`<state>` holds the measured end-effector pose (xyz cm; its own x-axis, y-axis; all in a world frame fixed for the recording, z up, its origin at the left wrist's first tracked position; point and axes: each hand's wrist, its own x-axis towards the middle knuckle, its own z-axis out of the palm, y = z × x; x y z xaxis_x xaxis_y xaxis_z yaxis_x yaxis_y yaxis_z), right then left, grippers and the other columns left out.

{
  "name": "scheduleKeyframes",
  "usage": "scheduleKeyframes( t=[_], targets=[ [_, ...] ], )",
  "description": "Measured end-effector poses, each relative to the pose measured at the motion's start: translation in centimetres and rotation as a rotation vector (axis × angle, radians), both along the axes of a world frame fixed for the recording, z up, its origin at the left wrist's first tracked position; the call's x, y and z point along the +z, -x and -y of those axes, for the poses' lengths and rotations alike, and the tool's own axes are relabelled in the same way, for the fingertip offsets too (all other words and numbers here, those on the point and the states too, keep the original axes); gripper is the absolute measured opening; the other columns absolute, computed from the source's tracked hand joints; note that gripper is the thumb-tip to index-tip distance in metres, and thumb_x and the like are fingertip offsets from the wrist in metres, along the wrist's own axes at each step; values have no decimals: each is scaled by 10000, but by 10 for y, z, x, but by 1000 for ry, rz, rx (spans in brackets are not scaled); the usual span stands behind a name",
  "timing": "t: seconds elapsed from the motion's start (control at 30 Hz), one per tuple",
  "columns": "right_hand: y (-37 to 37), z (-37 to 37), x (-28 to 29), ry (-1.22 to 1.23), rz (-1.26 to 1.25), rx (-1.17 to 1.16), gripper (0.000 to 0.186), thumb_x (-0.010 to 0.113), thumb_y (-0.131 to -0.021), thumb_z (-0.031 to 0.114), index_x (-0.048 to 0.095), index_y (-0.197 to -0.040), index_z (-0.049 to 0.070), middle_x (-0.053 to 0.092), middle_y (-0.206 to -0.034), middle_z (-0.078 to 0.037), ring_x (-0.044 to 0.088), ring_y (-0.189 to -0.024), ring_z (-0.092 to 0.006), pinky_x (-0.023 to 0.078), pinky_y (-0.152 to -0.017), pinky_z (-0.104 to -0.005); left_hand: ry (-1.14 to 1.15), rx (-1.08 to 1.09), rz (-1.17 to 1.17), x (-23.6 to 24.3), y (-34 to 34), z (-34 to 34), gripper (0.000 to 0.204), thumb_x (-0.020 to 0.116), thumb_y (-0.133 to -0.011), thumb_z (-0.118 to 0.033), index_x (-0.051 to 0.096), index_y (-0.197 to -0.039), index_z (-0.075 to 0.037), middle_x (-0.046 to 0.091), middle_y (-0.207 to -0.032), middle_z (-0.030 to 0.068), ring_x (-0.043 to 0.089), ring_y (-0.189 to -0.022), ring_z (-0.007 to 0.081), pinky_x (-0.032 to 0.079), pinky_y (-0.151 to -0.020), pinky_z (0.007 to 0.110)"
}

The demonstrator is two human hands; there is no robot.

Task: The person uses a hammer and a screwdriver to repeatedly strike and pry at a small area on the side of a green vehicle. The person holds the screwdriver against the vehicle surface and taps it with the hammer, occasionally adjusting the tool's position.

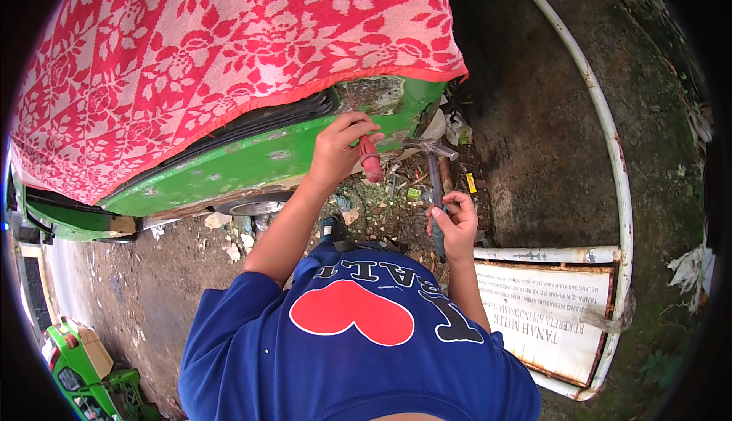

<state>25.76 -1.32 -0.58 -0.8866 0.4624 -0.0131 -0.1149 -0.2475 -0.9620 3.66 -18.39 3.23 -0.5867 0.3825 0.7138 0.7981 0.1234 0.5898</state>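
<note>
My left hand [340,149] is closed around a screwdriver with a red handle [370,159], beside the green car body [252,158]. The handle's butt points down toward me; the shaft is hidden by my fingers and I cannot tell whether its tip touches the panel. My right hand [457,227] grips a hammer [435,173] low on its handle, with the metal head up near the car's corner. A gap separates the hammer head from the red handle. Bare, scraped patches mark the green paint, with a larger rough patch [374,93] near the corner.
A red and pink floral cloth [252,47] drapes over the car. Litter and broken pieces [232,245] lie on the dirt below. To the right stand a bent white pipe [602,108] and a rusty white sign board [534,314]. Another green vehicle [80,364] shows at lower left.
</note>
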Motion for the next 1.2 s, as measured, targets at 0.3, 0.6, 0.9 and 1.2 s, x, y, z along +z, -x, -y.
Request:
scheduleKeyframes(
  t=[0.3,0.6,0.9,1.2],
  targets=[
    [1,-1,1,-10,12,28,288,647,-912,-6,458,-1128,20,667,-889,-172,617,-631,-170,516,-550,-292,-11,-22,-9,2,3,3,241,831,-725,-35,722,-940,-37,682,-964,94,680,-829,256,551,-702,343],
    [4,3,4,-27,-16,31,326,644,-914,-7,465,-1186,10,666,-899,-166,619,-640,-171,520,-557,-290,117,-41,-92,17,9,19,308,818,-739,-68,706,-1026,-64,692,-1029,95,671,-918,292,539,-781,372],
    [0,20,32,-330,-7,62,381,661,-898,-15,550,-1262,-32,682,-946,-138,645,-721,-175,539,-620,-294,106,-84,-23,13,14,33,312,788,-760,-46,688,-1055,-59,686,-1072,122,661,-968,323,535,-827,391],
    [9,47,84,-932,-318,156,330,733,-818,38,674,-1137,-20,668,-803,-147,646,-630,-296,497,-557,-358,98,-90,-40,16,21,33,297,774,-767,-40,664,-1043,-49,680,-1049,133,657,-970,337,530,-837,399]
  ],
)
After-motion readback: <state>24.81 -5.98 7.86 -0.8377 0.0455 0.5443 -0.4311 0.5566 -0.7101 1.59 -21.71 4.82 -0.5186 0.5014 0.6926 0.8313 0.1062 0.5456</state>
